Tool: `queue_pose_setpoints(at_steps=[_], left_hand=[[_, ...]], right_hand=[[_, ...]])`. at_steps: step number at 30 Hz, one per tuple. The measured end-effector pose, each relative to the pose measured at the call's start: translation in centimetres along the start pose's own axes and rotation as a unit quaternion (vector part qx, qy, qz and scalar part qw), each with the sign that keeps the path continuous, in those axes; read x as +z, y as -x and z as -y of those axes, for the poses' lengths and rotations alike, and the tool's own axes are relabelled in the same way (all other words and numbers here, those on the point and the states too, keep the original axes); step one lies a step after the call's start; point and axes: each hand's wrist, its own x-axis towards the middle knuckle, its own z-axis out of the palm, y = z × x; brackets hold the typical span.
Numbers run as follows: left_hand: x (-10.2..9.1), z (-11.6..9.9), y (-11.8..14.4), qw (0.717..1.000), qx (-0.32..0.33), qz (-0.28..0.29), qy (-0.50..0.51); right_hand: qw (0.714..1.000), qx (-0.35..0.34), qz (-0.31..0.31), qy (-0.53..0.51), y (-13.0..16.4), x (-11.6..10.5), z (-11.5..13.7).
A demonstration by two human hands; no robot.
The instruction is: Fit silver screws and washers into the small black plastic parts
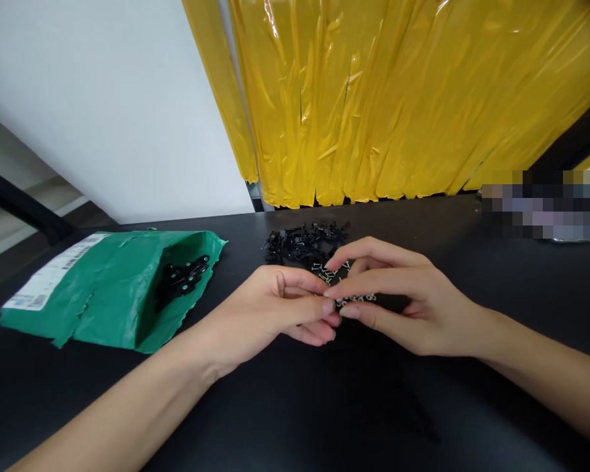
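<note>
Your left hand [280, 305] and right hand [393, 295] meet fingertip to fingertip, both pinched shut on a tiny part (too small to identify). The pile of small black parts [305, 246] lies just beyond on the counter [295, 406], nearer your right.

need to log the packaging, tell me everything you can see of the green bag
The green bag is a thin, crinkled plastic mailer lying flat on the black table, left of the left hand. Its right end is torn open with a ragged edge, and small black parts show inside the mouth. A white printed label with barcodes sits on its left end. Neither hand touches it.
</note>
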Motion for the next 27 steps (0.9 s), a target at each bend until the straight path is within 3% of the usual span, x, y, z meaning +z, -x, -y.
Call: queue_pose_setpoints(at_steps=[6,27], left_hand=[[-0.07,0.04,0.01,1.0,-0.003,-0.01,-0.002],[0.16,-0.09,-0.19,1.0,-0.008,0.008,-0.012]], right_hand=[[0.999,0.028,-0.018,0.014,-0.07,0.06,0.15],[1.0,0.005,0.013,-0.003,-0.08,0.06,-0.02]])
